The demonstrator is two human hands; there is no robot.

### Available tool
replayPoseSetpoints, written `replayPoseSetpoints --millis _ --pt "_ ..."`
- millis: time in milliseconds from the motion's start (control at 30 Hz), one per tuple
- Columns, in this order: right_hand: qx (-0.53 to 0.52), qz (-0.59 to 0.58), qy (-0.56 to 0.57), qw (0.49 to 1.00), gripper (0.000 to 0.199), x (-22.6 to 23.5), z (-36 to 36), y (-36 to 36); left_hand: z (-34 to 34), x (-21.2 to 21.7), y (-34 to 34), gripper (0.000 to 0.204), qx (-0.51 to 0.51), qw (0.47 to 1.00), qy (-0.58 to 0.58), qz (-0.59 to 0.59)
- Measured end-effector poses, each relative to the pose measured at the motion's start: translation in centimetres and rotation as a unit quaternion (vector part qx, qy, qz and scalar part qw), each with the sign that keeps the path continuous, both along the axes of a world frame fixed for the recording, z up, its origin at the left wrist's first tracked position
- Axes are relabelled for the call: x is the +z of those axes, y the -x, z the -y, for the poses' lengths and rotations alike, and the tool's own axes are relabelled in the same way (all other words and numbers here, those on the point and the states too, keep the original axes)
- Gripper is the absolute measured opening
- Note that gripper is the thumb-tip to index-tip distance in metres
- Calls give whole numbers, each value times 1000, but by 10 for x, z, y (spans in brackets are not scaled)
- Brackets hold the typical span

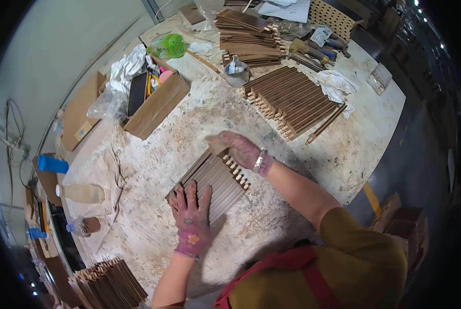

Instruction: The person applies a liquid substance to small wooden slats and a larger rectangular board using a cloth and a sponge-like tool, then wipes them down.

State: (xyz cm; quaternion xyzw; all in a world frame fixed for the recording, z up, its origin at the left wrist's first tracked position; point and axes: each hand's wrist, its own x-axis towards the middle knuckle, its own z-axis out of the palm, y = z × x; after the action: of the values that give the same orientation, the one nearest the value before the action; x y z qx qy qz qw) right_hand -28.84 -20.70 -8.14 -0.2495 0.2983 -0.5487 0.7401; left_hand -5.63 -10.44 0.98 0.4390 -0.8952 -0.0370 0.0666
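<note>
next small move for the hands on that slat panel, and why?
Probably press the right hand inward to square the far corner of the wooden slat panel. The left hand lies flat on its near edge, pinning it to the workbench, while light tenon ends along the right side look stepped rather than flush.

Dark brown slats (215,177), flowered pink glove (192,224)

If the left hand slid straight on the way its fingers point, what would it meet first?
The left hand lies flat on the panel of dark wooden slats, fingers pointing up the table. It would probably cross the slats toward the right hand at their far edge, though depth is unclear.
</note>
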Motion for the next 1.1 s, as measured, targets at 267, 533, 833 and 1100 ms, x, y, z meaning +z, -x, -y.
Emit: replayPoseSetpoints --millis 267,533,833,1100 --pt "109 -162 181 964 25 -54 75 -25 16 0 -5 87 79 997 -3 6" --pt "-17 -264 249 932 35 -33 111 -39 61 -10 -18 91 59 997 31 32" --pt "-224 -517 491 665 24 32 -87 191 58 -14 -26 94 62 995 49 62" --pt "-428 -25 64 901 47 2 -164 399 10 -23 126 69 -104 973 -11 -206"
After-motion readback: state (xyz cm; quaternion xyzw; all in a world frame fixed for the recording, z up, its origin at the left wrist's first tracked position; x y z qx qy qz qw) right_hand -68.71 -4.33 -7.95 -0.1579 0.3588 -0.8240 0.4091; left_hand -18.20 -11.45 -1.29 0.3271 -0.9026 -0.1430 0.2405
